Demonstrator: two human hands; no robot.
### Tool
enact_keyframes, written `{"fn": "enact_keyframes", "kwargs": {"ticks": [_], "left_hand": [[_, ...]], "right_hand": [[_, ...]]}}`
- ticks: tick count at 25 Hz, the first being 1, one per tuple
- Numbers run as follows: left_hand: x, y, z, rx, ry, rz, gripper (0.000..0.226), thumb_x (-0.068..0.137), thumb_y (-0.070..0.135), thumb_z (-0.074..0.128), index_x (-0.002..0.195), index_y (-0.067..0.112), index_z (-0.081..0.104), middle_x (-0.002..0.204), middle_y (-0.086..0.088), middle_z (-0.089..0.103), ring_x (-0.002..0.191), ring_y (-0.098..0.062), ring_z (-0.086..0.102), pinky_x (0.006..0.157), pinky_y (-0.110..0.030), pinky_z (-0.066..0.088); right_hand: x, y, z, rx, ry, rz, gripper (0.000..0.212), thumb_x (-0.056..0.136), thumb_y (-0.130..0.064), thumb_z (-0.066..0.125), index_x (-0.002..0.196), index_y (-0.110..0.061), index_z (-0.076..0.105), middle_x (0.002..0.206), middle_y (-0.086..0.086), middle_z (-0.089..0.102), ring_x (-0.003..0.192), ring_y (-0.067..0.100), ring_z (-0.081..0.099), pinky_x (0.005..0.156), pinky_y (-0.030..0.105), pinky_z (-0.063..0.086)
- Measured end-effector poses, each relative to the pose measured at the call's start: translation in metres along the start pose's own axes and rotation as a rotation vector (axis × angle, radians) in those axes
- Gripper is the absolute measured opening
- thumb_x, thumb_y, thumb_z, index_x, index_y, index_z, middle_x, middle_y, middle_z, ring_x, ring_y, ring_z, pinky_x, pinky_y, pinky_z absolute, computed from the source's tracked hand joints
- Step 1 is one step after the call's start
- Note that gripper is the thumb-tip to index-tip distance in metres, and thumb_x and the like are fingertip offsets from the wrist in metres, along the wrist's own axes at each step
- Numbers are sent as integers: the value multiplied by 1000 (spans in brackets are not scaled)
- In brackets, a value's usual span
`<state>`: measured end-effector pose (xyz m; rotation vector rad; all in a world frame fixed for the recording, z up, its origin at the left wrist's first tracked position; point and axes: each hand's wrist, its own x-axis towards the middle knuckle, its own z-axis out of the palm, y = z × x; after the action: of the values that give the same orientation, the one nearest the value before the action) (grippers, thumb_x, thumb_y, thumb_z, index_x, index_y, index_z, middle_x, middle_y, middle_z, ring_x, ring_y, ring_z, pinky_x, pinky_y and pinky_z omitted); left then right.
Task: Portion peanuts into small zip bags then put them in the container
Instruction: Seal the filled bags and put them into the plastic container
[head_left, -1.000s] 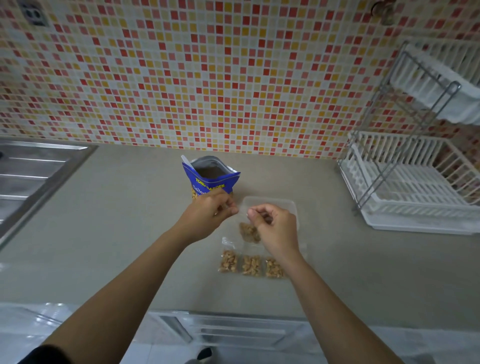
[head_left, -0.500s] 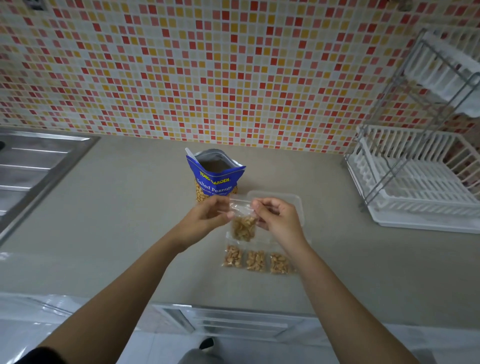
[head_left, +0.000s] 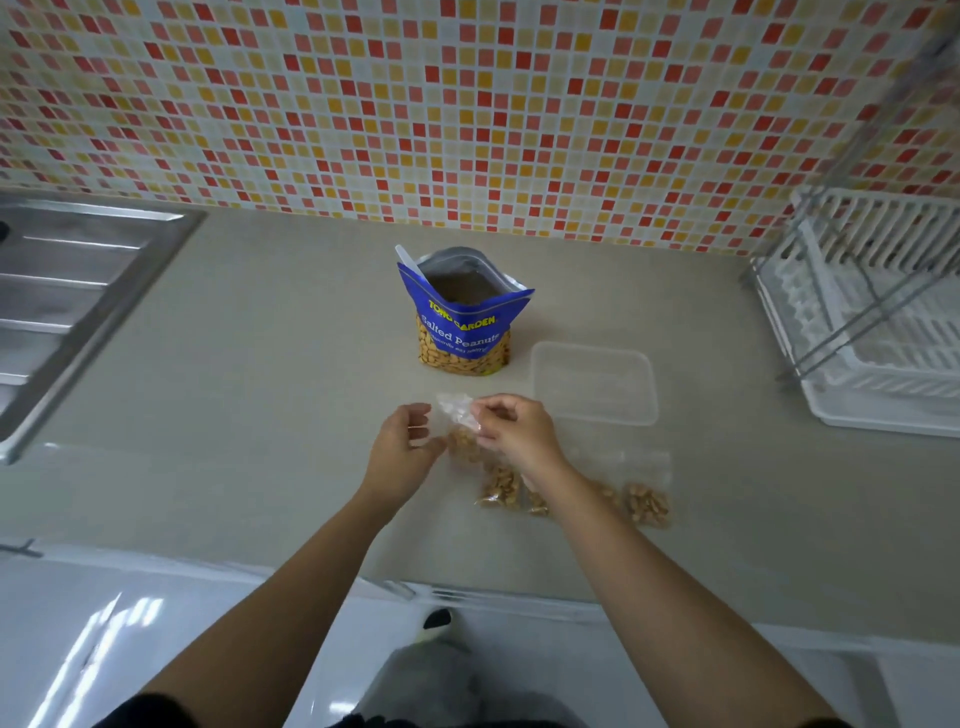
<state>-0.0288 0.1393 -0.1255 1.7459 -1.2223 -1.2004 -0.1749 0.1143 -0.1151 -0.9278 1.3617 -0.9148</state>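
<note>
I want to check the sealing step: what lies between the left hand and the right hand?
A peanut-filled small zip bag, pinched by the right hand; head view.

One head cam only, wide-angle: above the front edge of the counter (head_left: 260, 374), tilted down, facing the tiled wall (head_left: 467, 104). Close in; sink (head_left: 78, 291) at frame left, dish rack (head_left: 883, 332) right.

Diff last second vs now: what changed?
The left hand seems to have released its grip on the small clear zip bag of peanuts, fingers now loose beside it; the right hand still pinches its top. Blue peanut pouch, clear plastic container and filled zip bags stayed put.
</note>
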Motion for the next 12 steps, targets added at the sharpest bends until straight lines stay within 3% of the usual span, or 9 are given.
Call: {"fn": "enact_keyframes", "kwargs": {"ticks": [3, 5, 7, 10, 12], "left_hand": [[8, -12, -5, -230, -141, -116, 49, 69, 20, 66, 116, 22, 51, 102, -7, 63, 100, -23, 59, 98, -41, 45], [14, -22, -7, -201, -181, -126, 36, 73, 13, 65, 104, 28, 55, 85, -7, 66, 86, -26, 63, 96, -50, 47], [18, -26, -8, -78, -155, -117, 31, 78, 7, 63, 97, 31, 56, 79, -7, 66, 79, -26, 63, 90, -53, 50], [22, -30, -5, 174, -113, -25, 24, 81, 9, 62, 103, 19, 58, 81, -8, 67, 78, -24, 63, 81, -37, 53], [23, -29, -3, 334, -118, 74, 25, 82, 9, 62, 107, 9, 58, 81, -6, 65, 76, -22, 62, 75, -28, 49]], "right_hand": [[5, 5, 1, 15, -6, 17, 4, 85, -9, 63, 89, -8, 65, 71, -1, 61, 63, 6, 58, 60, 17, 54], [12, 11, 0, -84, 50, -5, 4, 84, -12, 65, 87, -11, 67, 72, -2, 62, 65, 8, 59, 62, 20, 55], [19, 18, -1, -366, 110, -92, 7, 81, -15, 68, 86, -12, 70, 76, 1, 68, 69, 11, 62, 69, 24, 54], [27, 25, 2, -695, 92, -188, 12, 80, -13, 65, 90, -8, 70, 87, 7, 72, 78, 16, 66, 74, 23, 50], [28, 28, 5, -804, 71, -194, 18, 79, -11, 65, 96, -6, 67, 93, 12, 71, 85, 25, 67, 80, 32, 53]]}}
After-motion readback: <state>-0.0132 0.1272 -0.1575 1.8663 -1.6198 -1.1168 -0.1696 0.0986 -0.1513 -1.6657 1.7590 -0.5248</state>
